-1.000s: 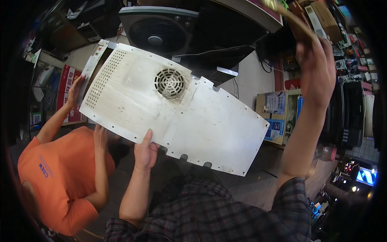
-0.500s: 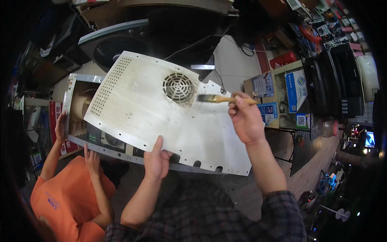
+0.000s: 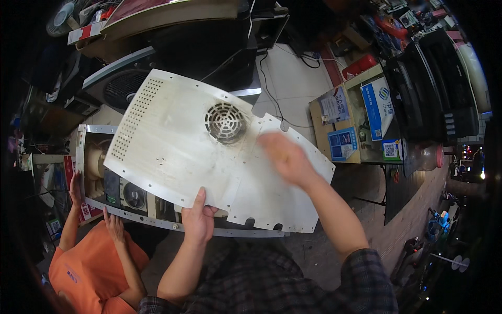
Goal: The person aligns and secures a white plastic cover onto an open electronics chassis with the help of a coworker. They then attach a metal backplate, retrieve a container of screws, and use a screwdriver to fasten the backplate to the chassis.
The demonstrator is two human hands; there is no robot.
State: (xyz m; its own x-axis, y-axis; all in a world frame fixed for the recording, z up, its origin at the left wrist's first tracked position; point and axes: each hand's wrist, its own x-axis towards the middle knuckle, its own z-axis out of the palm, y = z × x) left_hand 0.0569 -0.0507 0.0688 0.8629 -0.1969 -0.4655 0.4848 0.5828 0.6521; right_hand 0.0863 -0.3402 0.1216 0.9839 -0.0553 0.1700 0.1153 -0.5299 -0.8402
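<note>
My left hand (image 3: 197,222) grips the near edge of a white metal panel (image 3: 172,136), thumb on top and fingers underneath. The panel is tilted over an opened metal casing (image 3: 157,208). It has rows of small holes at its left end and a round vent grille (image 3: 225,122) with dark dust around it. Just right of the grille, my right hand (image 3: 286,159) is closed and smeared by motion. The wooden-handled brush it held a moment ago is hidden or lost in the blur.
At the left, a person in an orange shirt (image 3: 94,267) rests both hands on the casing's near side. A fan part (image 3: 134,195) shows inside the casing. Beyond are dark equipment and cables; at the right stand a cabinet with blue signs (image 3: 375,110) and a black printer-like machine (image 3: 439,89).
My right hand has swept left and down toward the panel beside the grille, and the brush no longer shows clearly. The view has shifted slightly; my left hand keeps its grip.
</note>
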